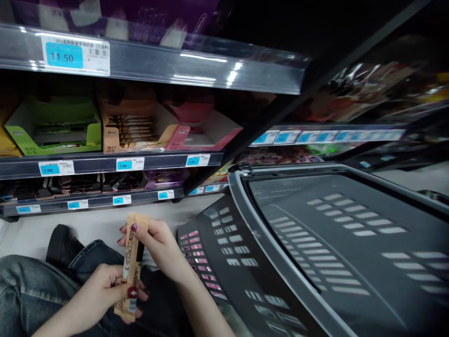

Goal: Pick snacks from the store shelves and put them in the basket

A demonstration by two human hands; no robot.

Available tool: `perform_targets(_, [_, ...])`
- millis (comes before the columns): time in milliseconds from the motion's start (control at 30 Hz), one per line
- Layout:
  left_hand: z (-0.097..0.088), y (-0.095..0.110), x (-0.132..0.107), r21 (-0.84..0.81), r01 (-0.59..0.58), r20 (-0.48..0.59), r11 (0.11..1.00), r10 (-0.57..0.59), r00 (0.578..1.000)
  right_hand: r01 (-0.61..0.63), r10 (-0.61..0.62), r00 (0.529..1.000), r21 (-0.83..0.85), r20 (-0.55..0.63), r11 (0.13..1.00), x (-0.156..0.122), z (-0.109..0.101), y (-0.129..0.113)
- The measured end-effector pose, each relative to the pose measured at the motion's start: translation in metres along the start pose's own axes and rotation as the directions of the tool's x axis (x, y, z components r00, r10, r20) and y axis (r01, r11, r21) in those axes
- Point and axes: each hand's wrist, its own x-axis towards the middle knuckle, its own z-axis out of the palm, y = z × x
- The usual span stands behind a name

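Note:
A long, narrow tan sachet (pixel 130 255) with dark print is held upright above my lap. My left hand (pixel 111 291) pinches its lower part, thumb on the front. Near the top end, my right hand (pixel 156 241) grips the sachet between thumb and fingers. In front of me on the shelf stands an orange display box (pixel 135 133) with a stack of similar-looking tan sachets. To its left is a green box (pixel 54 126) with a few green packets, and to its right a pink box (pixel 203 128) with little visible in it.
A grey plastic shopping basket (pixel 245 224) stands close by my right arm, with something pink showing through its slots. The upper shelf edge (pixel 157 58) juts out above the boxes. Below them runs a lower shelf (pixel 94 203) of dark packets. My bent legs (pixel 31 290) are under my hands.

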Motion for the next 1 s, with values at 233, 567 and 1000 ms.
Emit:
perform_targets(233, [-0.002,0.004,-0.004,-0.296,-0.027,0.081,0.955,0.053,0.995,-0.062,0.067,0.998,0.258,-0.012,0.964,0.007,-0.018,0.003])
perform_targets(567, [-0.010,0.004,-0.006,-0.595,0.370,0.572,0.714,0.053,0.818,-0.030,0.103,0.952,0.245,-0.289,0.969,0.009,-0.012,0.003])
perform_targets(1000, [-0.008,-0.005,-0.003,-0.682,0.273,0.421,0.679,0.058,0.905,0.000,0.082,0.961,0.296,-0.265,0.955,0.011,-0.016,0.009])
